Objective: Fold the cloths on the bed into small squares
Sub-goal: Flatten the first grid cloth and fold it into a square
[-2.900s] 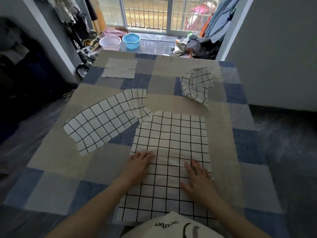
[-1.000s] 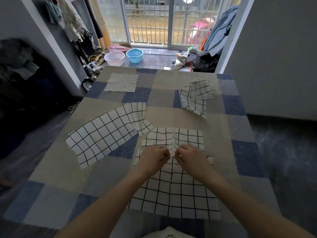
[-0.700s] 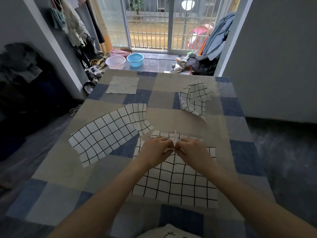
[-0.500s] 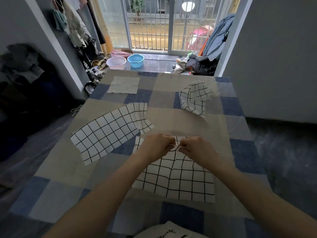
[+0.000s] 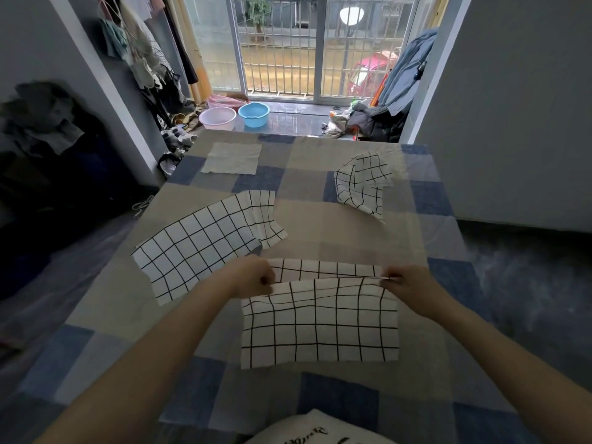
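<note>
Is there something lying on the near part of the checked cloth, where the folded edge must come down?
Nothing visible. The left hand and right hand pinch the checked cloth by its far edge; its near part lies bare.

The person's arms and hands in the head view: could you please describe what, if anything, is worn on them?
Both forearms are bare as far as the frame shows, with no sleeves visible. The left hand and the right hand show no gloves, and no watch, bracelet or ring can be seen from this angle.
</note>
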A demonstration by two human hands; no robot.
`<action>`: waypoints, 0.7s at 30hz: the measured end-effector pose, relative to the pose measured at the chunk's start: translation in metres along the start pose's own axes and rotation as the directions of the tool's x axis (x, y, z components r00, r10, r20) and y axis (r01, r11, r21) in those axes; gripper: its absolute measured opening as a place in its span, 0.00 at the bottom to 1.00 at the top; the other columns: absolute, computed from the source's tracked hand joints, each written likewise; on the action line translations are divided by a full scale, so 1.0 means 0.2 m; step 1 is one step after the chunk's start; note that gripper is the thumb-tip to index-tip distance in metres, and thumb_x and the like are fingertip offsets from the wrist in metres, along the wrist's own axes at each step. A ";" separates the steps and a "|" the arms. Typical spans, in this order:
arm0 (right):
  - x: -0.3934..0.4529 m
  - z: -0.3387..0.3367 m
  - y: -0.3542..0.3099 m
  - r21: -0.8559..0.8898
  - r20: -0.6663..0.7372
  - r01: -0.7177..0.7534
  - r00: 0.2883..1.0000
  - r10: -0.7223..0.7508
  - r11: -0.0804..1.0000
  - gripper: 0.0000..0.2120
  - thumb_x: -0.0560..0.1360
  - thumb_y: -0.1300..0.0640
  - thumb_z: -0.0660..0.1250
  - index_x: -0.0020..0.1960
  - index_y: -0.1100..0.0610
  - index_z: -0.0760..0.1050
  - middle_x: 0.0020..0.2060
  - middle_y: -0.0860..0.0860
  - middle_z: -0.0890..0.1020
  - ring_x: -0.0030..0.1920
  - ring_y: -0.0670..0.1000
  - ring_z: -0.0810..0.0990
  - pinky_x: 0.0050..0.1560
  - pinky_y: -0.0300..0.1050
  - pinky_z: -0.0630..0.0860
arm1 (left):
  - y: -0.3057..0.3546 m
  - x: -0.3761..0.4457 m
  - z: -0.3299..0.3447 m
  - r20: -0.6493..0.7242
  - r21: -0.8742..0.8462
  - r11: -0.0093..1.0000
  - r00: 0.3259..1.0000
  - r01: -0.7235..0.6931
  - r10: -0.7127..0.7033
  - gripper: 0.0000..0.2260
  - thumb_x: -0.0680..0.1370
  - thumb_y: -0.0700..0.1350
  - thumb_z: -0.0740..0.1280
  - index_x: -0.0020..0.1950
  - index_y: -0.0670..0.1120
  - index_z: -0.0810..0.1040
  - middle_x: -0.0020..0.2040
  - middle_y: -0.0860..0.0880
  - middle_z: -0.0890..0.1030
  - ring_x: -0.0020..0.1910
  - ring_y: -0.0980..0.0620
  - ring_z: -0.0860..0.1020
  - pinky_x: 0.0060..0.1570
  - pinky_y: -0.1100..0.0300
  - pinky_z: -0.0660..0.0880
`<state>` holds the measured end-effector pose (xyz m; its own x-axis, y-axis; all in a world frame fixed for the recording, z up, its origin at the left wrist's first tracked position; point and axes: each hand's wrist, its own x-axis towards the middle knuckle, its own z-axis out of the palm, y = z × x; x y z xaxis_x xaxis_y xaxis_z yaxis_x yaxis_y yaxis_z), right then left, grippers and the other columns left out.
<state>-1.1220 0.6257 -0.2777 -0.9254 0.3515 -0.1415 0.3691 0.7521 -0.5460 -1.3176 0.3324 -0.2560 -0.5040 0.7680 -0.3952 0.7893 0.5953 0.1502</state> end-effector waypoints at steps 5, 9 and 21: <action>-0.04 0.00 0.06 0.170 -0.083 -0.050 0.994 0.065 0.984 0.07 0.77 0.57 0.67 0.40 0.54 0.77 0.31 0.55 0.80 0.33 0.52 0.76 0.36 0.46 0.71 | -0.06 -0.05 0.02 -0.054 -0.125 0.990 0.996 0.062 -0.069 0.06 0.77 0.51 0.67 0.43 0.52 0.74 0.44 0.53 0.76 0.43 0.53 0.76 0.48 0.54 0.77; -0.07 -0.02 0.09 0.213 -0.128 -0.075 0.986 0.104 0.974 0.09 0.77 0.58 0.67 0.38 0.54 0.76 0.27 0.48 0.77 0.29 0.44 0.72 0.31 0.33 0.67 | -0.09 -0.08 -0.02 -0.170 -0.331 0.943 0.981 0.030 -0.091 0.07 0.78 0.48 0.67 0.42 0.56 0.72 0.44 0.55 0.78 0.42 0.57 0.78 0.44 0.59 0.76; -0.07 -0.15 0.18 0.517 -0.222 -0.088 0.947 0.232 0.852 0.04 0.75 0.61 0.70 0.41 0.59 0.79 0.33 0.57 0.80 0.31 0.45 0.76 0.34 0.38 0.73 | -0.03 -0.08 -0.07 -0.316 -0.908 0.379 0.886 -0.179 -0.339 0.05 0.74 0.37 0.73 0.49 0.39 0.82 0.43 0.48 0.86 0.45 0.54 0.84 0.46 0.68 0.77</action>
<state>-1.0941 0.6642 -0.2704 -0.7718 0.6311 -0.0773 0.3513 0.3219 -0.8792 -1.3200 0.3201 -0.2385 -0.8250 0.5534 -0.1148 0.0709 0.3029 0.9504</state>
